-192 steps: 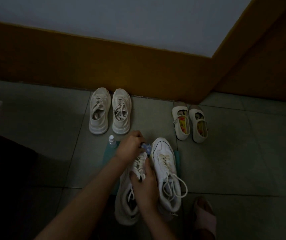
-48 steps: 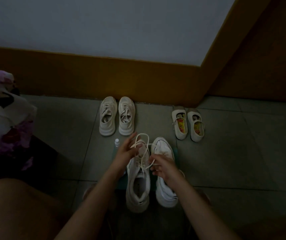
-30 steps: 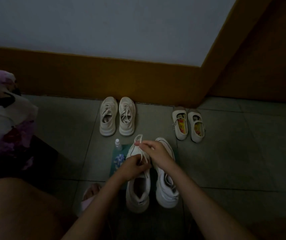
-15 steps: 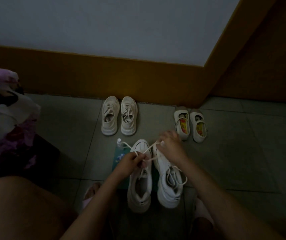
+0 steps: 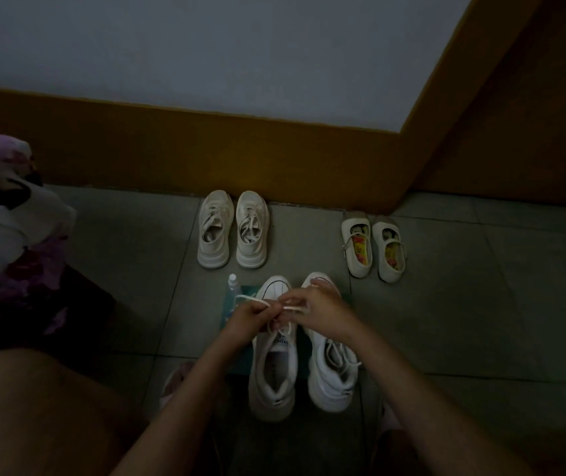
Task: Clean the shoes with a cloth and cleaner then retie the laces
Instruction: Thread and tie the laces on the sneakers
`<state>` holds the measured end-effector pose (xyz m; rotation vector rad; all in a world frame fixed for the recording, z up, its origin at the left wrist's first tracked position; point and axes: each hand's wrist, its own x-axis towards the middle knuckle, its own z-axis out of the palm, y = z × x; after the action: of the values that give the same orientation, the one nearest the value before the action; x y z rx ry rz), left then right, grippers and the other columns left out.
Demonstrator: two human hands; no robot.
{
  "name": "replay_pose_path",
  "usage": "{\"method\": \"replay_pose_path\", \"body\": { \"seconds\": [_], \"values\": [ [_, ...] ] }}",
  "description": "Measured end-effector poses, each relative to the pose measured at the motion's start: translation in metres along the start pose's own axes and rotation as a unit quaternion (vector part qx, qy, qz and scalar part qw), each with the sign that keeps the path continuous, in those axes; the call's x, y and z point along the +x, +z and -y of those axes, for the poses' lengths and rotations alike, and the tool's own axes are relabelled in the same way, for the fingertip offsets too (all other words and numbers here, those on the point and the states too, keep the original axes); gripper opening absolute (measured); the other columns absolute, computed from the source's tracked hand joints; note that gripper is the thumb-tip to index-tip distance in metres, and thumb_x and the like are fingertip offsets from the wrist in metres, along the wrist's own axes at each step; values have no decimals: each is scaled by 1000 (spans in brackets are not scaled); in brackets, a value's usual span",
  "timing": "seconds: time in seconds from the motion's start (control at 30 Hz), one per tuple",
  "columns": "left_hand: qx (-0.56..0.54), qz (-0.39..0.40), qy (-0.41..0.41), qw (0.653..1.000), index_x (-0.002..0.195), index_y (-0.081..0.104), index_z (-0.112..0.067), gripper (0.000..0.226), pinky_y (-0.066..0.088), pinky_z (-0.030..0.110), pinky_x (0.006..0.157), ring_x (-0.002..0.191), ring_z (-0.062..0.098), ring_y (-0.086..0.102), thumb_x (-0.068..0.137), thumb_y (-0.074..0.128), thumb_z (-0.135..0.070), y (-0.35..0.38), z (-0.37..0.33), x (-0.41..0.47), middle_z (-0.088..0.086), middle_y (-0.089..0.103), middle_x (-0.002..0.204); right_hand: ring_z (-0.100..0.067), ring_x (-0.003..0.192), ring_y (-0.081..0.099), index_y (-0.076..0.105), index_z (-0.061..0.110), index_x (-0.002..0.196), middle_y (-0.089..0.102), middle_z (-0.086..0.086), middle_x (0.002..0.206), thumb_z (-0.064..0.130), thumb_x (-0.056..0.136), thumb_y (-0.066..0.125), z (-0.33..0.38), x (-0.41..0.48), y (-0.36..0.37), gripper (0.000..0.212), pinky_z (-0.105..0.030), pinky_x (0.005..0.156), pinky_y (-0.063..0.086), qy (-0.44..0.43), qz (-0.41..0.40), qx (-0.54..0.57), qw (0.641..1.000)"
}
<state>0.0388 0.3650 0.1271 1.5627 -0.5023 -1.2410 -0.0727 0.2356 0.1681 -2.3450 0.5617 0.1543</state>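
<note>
Two white sneakers stand side by side on a teal cloth [image 5: 243, 361] spread over the tiled floor [image 5: 480, 304], toes pointing to the far wall. Both hands meet above the forefoot of the left white sneaker [image 5: 273, 372]. The left hand [image 5: 250, 319] has its fingers curled and pinches a shoelace [image 5: 247, 298], a loop of which arcs out to the left past the knuckles. The right hand [image 5: 324, 310], just beside it and covering the toe of the right white sneaker [image 5: 333, 376], pinches another stretch of the same lace between thumb and fingertips, a short end sticking out between the two hands. The right sneaker's own laces lie in loops over its tongue; whether they are knotted cannot be told in the dim light. A small clear spray bottle [image 5: 233, 288] stands upright at the cloth's far-left corner, just left of the left sneaker's toe. Farther off, a pair of beige sneakers [image 5: 233, 230] sits near the brown skirting [image 5: 206, 159], and to the right a smaller pair of strap shoes [image 5: 374, 249] with bright patterned insoles sits near the corner. A pink slipper [image 5: 175, 379] shows beneath the left forearm, and floral fabric [image 5: 7, 218] lies bunched at the far left edge.
</note>
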Motion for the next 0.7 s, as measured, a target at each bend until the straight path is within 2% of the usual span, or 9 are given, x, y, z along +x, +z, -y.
{"method": "replay_pose_path", "body": {
  "seconds": [0.07,0.17,0.27,0.33,0.4,0.47,0.53,0.6,0.7],
  "values": [
    [-25,-18,-17,999,79,65,-1,24,42,30,70,78,25,53,94,48,-10,-1,0,-1,21,57,82,-8,78,59,67,26,103,68,5,86,33,83,67,1,0,2,20,-31,78,51,38,-20,42,998],
    [-69,-40,-43,996,93,67,0,17,47,30,72,84,29,56,91,52,-7,-1,3,1,26,60,91,-11,63,60,68,23,87,67,7,71,21,85,66,-3,-7,5,3,-33,64,53,71,-21,116,991],
    [-8,-66,-42,997,104,64,8,21,51,21,66,77,22,62,85,60,-1,0,8,2,24,66,93,-10,63,62,70,21,82,65,17,58,10,82,68,-5,-17,12,12,-24,63,52,79,41,184,979],
    [27,-84,-21,996,97,67,3,16,51,13,61,72,13,63,81,62,6,2,9,2,14,66,85,-7,73,65,71,24,84,66,18,67,10,83,67,-8,-17,18,14,-26,74,54,81,33,179,980],
    [85,-102,23,991,85,65,-3,8,50,11,63,68,4,62,81,63,5,4,7,-1,7,65,79,-12,83,66,69,26,87,68,11,81,10,87,61,-12,-13,21,18,-29,79,54,115,-17,215,970],
    [153,-122,67,978,83,63,-3,3,50,15,66,70,5,63,81,65,-2,5,7,-3,7,66,78,-16,85,63,66,19,97,66,1,89,7,91,56,-13,-7,23,17,-29,72,53,152,-48,272,949],
    [191,-144,91,967,82,64,-5,3,51,24,70,73,13,64,81,66,-6,5,10,-4,7,68,78,-11,80,61,65,11,105,65,1,89,3,92,53,-11,-3,24,20,-22,64,49,150,-36,282,947],
    [183,-163,103,964,77,64,-9,7,52,29,70,73,16,66,78,66,-3,7,11,-6,5,69,74,-5,74,60,64,6,109,65,6,83,-7,90,46,-8,0,25,29,-15,61,47,139,-3,287,948],
    [158,-186,98,965,70,63,-17,20,52,24,70,68,8,64,75,68,1,10,11,-7,1,68,72,-9,66,61,63,3,112,65,2,77,-15,85,42,-5,5,26,38,-18,59,50,141,34,298,944]
  ]
}}
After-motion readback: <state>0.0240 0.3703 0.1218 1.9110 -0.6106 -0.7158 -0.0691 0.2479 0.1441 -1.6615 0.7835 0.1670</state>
